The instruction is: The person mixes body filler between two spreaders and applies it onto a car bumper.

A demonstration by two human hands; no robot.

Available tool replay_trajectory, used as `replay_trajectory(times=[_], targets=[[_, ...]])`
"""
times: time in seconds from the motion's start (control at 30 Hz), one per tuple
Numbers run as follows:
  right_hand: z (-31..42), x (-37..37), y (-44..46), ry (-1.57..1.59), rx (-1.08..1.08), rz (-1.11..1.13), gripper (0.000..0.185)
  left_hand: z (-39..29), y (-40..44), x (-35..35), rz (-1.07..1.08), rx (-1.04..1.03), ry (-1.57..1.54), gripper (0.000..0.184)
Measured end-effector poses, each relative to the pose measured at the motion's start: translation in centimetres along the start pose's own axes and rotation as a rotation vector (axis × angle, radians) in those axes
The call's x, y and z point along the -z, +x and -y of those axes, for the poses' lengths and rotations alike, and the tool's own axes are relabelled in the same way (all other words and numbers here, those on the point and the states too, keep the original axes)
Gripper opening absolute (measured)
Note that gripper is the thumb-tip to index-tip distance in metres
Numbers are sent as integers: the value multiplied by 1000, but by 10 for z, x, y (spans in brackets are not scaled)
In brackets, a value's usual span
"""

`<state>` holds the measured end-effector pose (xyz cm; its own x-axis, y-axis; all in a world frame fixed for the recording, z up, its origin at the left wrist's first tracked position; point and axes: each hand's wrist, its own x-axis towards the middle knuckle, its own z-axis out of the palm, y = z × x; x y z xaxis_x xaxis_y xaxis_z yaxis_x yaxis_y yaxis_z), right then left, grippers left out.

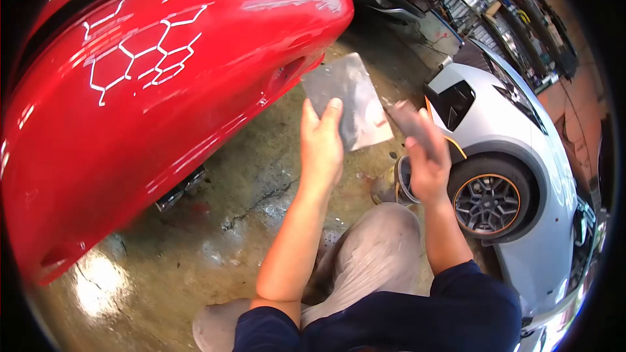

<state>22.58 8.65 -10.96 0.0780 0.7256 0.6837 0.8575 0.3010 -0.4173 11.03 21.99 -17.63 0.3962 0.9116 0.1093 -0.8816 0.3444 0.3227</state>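
My left hand (322, 146) grips a flat, roughly square board (349, 88) by its near edge, thumb on top. Dark grey smears cover part of the board, and its right side is paler. Just right of the board, my right hand (430, 169) is closed around a dark brown tool (417, 124) that looks like a putty knife. Motion blurs this tool, and its narrow end points toward the board's right edge. Up and left of my hands is a red car bumper (215, 91) with white hexagon lines and a dull, pale patch (293, 3).
A bucket (405, 179) stands on the stained concrete floor (261, 202) beyond my knee (385, 234). To the right is a silver car (554, 221) whose wheel (489, 199) has an orange rim edge. Shelves with parts (521, 26) line the back right.
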Motion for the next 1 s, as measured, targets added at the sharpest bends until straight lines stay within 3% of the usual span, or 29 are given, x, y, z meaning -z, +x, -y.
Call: replay_trajectory(times=[0.07,0.27,0.37,0.4,0.5,0.73,0.83,0.93,1.0], targets=[[12,-7,9,-135,252,255,61,16,-4,5,-75,37,-8,33],[-60,4,-21,-211,75,488,79,47,-5,46,-208,111,27,30],[-94,30,-20,-400,-11,584,79,38,-2,58,-148,70,181,31],[-94,33,-12,-463,12,515,73,35,-2,60,-74,-80,522,32],[-79,30,30,-685,246,504,57,35,-10,57,80,1,794,33],[-80,-19,-15,-378,212,661,46,58,-17,58,-206,-243,807,23],[-76,-16,-32,-324,173,877,50,60,-12,64,-319,-346,754,22],[-93,-7,-48,-238,-15,762,57,49,-10,68,-343,-254,739,22],[-86,-6,-41,-162,51,590,63,68,-2,83,-332,-228,624,22]])
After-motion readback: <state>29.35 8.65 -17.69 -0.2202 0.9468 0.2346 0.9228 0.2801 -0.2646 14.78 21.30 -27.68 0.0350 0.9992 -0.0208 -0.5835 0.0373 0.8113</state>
